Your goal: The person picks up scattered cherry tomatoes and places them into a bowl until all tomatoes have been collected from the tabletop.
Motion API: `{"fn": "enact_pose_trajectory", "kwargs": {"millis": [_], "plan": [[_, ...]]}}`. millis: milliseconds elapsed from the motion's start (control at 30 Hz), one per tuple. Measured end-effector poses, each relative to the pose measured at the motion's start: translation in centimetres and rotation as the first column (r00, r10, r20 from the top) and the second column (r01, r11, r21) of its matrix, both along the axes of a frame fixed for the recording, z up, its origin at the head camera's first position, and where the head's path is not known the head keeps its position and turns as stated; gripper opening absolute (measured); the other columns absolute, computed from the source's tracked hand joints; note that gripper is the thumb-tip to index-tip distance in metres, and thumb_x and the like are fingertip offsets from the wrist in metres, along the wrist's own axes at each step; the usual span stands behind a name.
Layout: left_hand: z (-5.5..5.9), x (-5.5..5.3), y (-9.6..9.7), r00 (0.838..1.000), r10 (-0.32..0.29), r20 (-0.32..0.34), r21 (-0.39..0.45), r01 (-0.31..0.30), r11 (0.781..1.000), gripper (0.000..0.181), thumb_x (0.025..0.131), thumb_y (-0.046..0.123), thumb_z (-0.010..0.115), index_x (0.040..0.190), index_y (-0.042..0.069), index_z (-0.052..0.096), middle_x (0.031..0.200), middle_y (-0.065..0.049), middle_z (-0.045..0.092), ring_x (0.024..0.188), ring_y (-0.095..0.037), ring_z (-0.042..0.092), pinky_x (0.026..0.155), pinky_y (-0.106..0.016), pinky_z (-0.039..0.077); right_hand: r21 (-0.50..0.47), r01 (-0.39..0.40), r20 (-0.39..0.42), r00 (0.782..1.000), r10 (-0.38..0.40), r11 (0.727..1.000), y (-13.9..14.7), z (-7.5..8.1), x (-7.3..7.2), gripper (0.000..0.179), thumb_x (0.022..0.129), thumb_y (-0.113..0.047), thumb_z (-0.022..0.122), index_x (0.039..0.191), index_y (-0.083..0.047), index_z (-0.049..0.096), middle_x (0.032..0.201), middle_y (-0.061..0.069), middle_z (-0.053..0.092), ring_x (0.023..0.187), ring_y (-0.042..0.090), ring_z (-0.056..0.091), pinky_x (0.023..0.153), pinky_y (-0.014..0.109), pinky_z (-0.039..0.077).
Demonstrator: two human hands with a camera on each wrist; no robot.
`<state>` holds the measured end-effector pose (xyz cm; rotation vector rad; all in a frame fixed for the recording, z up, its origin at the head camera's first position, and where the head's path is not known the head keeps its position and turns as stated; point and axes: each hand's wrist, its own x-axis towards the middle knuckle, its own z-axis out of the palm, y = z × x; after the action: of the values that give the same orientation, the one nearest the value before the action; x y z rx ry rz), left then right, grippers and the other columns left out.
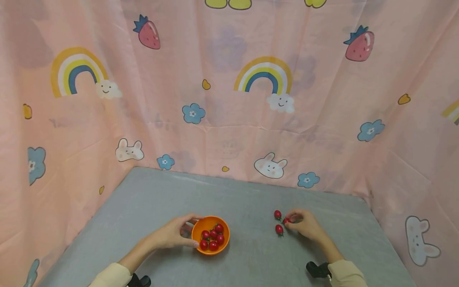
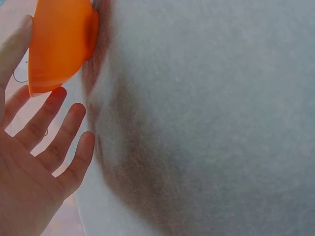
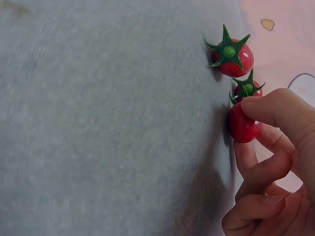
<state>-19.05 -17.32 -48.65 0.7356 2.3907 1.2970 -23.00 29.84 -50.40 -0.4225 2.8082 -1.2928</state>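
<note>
A small orange bowl [image 1: 210, 253] rests on the grey table, holding several red cherry tomatoes [image 1: 213, 234]. My left hand [image 1: 174, 232] holds the bowl's left side, thumb at the near rim and fingers by the far rim. In the left wrist view, that hand's fingers [image 2: 41, 118] spread beside the orange bowl [image 2: 59, 46]. Farther right, my right hand [image 1: 306, 224] pinches a cherry tomato [image 3: 242, 123] between thumb and fingers. Two more tomatoes lie near it, one farther back [image 1: 277, 215] and one closer [image 1: 279, 229]; both show green stems in the right wrist view.
The grey table [image 1: 247, 263] meets a pink patterned curtain [image 1: 229, 139] at its back and sides. Black wrist mounts [image 1: 317, 270] sit by the cream sleeves [image 1: 347, 274].
</note>
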Motion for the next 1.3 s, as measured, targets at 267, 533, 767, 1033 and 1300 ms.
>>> {"fn": "enact_pose_trajectory", "kwargs": {"millis": [267, 533, 767, 1033, 1300], "plan": [[-0.1, 0.0, -0.1, 1.0, -0.002, 0.006, 0.007, 0.002, 1.0, 0.067, 0.086, 0.026, 0.085, 0.144, 0.016, 0.053, 0.131, -0.007, 0.06, 0.106, -0.022, 0.064, 0.088, -0.043, 0.052, -0.01, 0.021, 0.025, 0.999, -0.021, 1.0, 0.8, -0.1, 0.2, 0.017, 0.086, -0.007, 0.081, 0.1, -0.003, 0.073, 0.097, 0.007, 0.068, 0.092, 0.027, 0.062, 0.077, 0.041, 0.049], [-0.1, 0.0, -0.1, 1.0, 0.001, 0.004, 0.008, -0.001, 1.0, 0.067, 0.086, 0.026, 0.085, 0.145, 0.016, 0.053, 0.132, -0.008, 0.06, 0.106, -0.022, 0.064, 0.088, -0.042, 0.053, -0.003, 0.05, 0.078, 0.996, -0.049, 0.999, 1.8, 0.2, 0.4, 0.018, 0.088, -0.01, 0.079, 0.103, -0.003, 0.072, 0.104, 0.01, 0.068, 0.098, 0.031, 0.062, 0.073, 0.039, 0.05], [0.1, 0.1, 0.0, 1.0, 0.004, 0.004, 0.003, -0.004, 1.0, 0.068, 0.086, 0.026, 0.085, 0.145, 0.015, 0.052, 0.132, -0.008, 0.06, 0.106, -0.023, 0.064, 0.088, -0.042, 0.053, 0.013, 0.078, 0.097, 0.992, -0.079, 0.997, 1.7, 1.1, 0.5, 0.022, 0.09, -0.018, 0.08, 0.106, -0.005, 0.073, 0.107, 0.009, 0.069, 0.105, 0.034, 0.062, 0.078, 0.044, 0.053], [0.1, 0.1, 0.0, 1.0, -0.003, 0.011, 0.004, 0.003, 1.0, 0.067, 0.087, 0.026, 0.084, 0.145, 0.015, 0.052, 0.132, -0.008, 0.059, 0.107, -0.023, 0.064, 0.089, -0.044, 0.052, 0.01, 0.045, 0.043, 0.998, -0.045, 0.999, 0.6, 2.1, 0.3, 0.026, 0.09, -0.026, 0.08, 0.108, -0.009, 0.074, 0.106, 0.003, 0.07, 0.104, 0.026, 0.062, 0.091, 0.05, 0.05], [0.1, 0.1, -0.1, 1.0, 0.0, 0.007, -0.001, 0.0, 1.0, 0.067, 0.087, 0.027, 0.084, 0.145, 0.015, 0.052, 0.132, -0.008, 0.059, 0.107, -0.023, 0.064, 0.089, -0.044, 0.052, -0.053, -0.013, 0.032, 0.999, 0.015, 0.999, -1.4, 3.0, -0.1, 0.021, 0.091, -0.023, 0.079, 0.107, -0.01, 0.075, 0.106, 0.001, 0.071, 0.103, 0.023, 0.061, 0.091, 0.047, 0.049]]}}
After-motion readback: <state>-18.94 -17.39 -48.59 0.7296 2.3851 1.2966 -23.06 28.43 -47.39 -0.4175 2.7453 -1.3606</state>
